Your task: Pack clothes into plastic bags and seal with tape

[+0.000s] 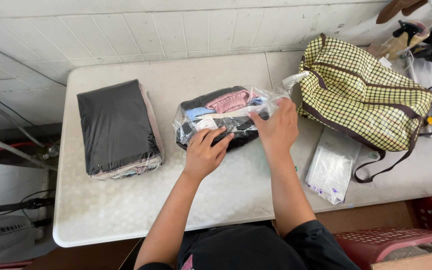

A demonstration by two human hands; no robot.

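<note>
Both forearms reach out over the near edge of the bench [126, 210] to a clear plastic bag of folded clothes [226, 117] lying near its middle. Left hand [203, 152] lies flat on the bag's near side, fingers pressed together, seemingly squeezing the bundle down. Right hand [277, 129] pinches the loose plastic at the bag's open end. A wrapped dark stack [118, 127] sits towards the left edge; a checked yellow bag [363, 97] and a packet of flat plastic bags [332, 165] lie towards the right.
</note>
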